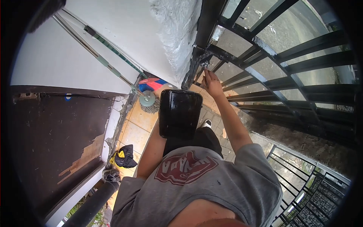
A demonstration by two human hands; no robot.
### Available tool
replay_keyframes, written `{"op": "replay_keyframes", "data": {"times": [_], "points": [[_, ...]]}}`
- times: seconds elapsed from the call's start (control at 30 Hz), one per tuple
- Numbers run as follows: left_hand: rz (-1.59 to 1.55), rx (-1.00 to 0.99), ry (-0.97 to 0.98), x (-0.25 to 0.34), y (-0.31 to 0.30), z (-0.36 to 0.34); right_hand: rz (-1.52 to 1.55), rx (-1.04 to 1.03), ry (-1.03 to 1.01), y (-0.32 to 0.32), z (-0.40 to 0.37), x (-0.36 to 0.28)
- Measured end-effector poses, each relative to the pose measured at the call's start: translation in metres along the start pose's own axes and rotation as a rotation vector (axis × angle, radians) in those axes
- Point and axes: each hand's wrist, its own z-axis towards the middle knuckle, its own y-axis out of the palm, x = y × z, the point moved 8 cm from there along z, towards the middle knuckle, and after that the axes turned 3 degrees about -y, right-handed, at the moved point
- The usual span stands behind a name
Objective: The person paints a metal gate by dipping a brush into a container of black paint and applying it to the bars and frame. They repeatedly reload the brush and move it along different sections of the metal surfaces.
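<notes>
A black paint tray (180,113), its inside glossy with wet black paint, is held up in front of my body. My left forearm (150,153) runs beneath it, and the tray hides the hand that supports it. Stretched out to the upper right, my right hand (213,84) is closed around what looks like a paintbrush (204,64) with black and white smears. The brush is at the hinge-side post of the metal gate (261,45), beside the white wall edge. Black covers most of the gate's bars, with pale patches showing on some crosspieces.
A mop (148,101) leans against the white wall (113,34), near a red and blue item (151,84). A black and yellow bag (126,156) lies on the tiled floor (134,130) by a worn brown door (64,147). Another barred gate (298,185) stands lower right.
</notes>
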Motion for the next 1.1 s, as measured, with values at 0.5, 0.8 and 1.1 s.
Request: {"op": "replay_keyframes", "data": {"times": [0.5,0.8,1.1], "points": [[0.028,0.008,-0.12,0.021,-0.006,0.002,-0.183,0.1,-0.043,0.0,0.026,-0.046],[0.034,0.006,-0.138,0.025,-0.008,0.003,-0.208,0.051,-0.03,-0.013,0.036,-0.054],[0.046,0.01,-0.15,0.027,-0.01,0.002,-0.184,0.107,-0.076,-0.007,0.032,-0.052]]}}
